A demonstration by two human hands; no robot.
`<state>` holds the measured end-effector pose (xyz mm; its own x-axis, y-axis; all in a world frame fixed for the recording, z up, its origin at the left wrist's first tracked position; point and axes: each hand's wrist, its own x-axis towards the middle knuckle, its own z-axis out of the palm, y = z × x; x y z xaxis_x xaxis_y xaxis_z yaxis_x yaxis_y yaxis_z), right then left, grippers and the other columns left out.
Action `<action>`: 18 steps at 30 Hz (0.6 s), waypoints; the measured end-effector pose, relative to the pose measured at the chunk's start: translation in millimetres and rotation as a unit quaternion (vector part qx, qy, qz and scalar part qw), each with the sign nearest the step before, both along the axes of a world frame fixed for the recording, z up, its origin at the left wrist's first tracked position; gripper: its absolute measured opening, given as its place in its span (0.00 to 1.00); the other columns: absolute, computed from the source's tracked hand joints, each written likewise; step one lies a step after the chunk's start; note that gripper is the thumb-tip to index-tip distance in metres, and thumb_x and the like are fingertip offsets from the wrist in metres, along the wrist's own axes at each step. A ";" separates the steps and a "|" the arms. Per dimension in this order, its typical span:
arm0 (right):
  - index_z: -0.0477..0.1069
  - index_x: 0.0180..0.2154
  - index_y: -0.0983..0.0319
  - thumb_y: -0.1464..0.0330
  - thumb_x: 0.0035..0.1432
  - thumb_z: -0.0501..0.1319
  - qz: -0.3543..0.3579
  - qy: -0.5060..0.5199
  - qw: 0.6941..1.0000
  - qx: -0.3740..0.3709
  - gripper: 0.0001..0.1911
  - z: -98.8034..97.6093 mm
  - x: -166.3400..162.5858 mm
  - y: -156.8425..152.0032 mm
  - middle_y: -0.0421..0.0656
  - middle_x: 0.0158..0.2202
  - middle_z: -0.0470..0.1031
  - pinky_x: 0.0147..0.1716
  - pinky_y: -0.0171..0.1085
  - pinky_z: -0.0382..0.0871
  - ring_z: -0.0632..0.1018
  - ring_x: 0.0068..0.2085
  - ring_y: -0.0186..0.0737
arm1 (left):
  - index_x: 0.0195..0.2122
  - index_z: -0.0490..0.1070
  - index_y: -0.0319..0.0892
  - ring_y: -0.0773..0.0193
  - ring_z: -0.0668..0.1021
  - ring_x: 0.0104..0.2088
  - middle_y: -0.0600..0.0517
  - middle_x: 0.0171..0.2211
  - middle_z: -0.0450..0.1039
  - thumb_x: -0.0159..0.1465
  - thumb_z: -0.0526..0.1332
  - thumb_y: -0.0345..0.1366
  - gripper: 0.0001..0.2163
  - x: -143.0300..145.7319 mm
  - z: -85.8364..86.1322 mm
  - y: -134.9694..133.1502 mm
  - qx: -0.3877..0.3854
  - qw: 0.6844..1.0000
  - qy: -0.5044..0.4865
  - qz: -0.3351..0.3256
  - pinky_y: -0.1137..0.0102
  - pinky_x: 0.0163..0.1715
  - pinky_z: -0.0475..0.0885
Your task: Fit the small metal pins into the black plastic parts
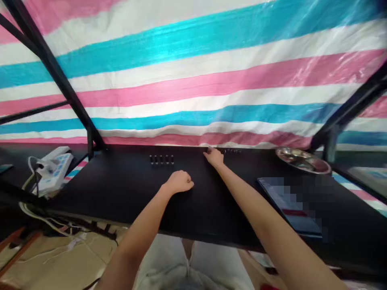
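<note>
My left hand [179,182] rests on the black table [121,189] near its middle, fingers curled into a loose fist with nothing seen in them. My right hand [214,156] reaches to the far edge of the table, fingertips closed at a small dark thing I cannot make out. A row of several small dark pieces [161,159] stands upright to the left of that hand. More tiny pieces [232,151] lie just right of it.
A metal dish [302,160] sits at the far right. A dark flat tablet [287,203] lies on the right side. A white power strip with cables [53,169] lies left of the table. Black frame bars and a striped tarp [193,80] rise behind.
</note>
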<state>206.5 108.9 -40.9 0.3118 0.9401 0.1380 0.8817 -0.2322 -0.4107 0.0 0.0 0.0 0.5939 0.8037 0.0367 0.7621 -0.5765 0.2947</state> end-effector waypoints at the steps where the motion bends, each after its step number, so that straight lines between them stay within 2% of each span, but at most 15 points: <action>1: 0.69 0.37 0.61 0.62 0.55 0.55 0.009 0.000 1.000 0.004 0.11 -0.5 -2.1 -1.8 0.46 0.38 0.75 0.36 0.38 0.61 0.74 0.41 0.45 | 0.15 0.66 0.40 0.67 0.67 0.20 0.51 0.16 0.65 0.53 0.53 0.34 0.11 0.0 -0.4 0.3 0.004 1.000 0.002 0.003 0.71 0.23 0.55; 8: 0.68 0.37 0.61 0.65 0.56 0.53 0.075 -0.028 0.996 0.050 0.10 -2.0 -18.7 -34.1 0.45 0.34 0.75 0.32 0.35 0.58 0.73 0.37 0.41 | 0.21 0.69 0.40 0.65 0.70 0.26 0.51 0.22 0.69 0.59 0.51 0.36 0.13 0.6 -5.4 4.3 0.050 0.997 -0.062 0.018 0.71 0.28 0.62; 10: 0.68 0.36 0.62 0.66 0.57 0.52 0.093 -0.054 0.992 0.064 0.09 -1.3 -24.1 -44.7 0.45 0.33 0.74 0.31 0.36 0.56 0.72 0.36 0.41 | 0.27 0.71 0.41 0.64 0.71 0.31 0.51 0.26 0.70 0.59 0.51 0.36 0.10 0.1 -7.1 6.2 0.073 0.992 -0.098 0.018 0.71 0.31 0.65; 12: 0.68 0.35 0.63 0.67 0.57 0.52 0.126 -0.093 0.983 0.091 0.09 -0.5 -29.0 -51.5 0.46 0.34 0.74 0.32 0.37 0.54 0.72 0.37 0.42 | 0.38 0.71 0.41 0.63 0.71 0.35 0.51 0.30 0.71 0.59 0.52 0.34 0.10 -1.2 -8.7 8.3 0.091 0.987 -0.132 0.023 0.70 0.35 0.67; 15: 0.68 0.36 0.64 0.69 0.58 0.51 0.189 -0.141 0.961 0.143 0.09 1.0 -34.7 -54.7 0.47 0.34 0.74 0.33 0.38 0.52 0.70 0.37 0.42 | 0.54 0.61 0.43 0.63 0.71 0.39 0.50 0.38 0.70 0.59 0.53 0.33 0.20 -4.0 -10.8 11.6 0.111 0.980 -0.164 0.025 0.67 0.42 0.68; 18: 0.69 0.35 0.64 0.70 0.59 0.50 0.255 -0.173 0.931 0.192 0.10 3.6 -38.7 -55.2 0.47 0.33 0.74 0.34 0.38 0.51 0.69 0.35 0.41 | 0.58 0.55 0.44 0.62 0.70 0.43 0.49 0.43 0.69 0.61 0.51 0.33 0.23 -6.3 -13.4 14.3 0.135 0.976 -0.168 0.019 0.65 0.46 0.67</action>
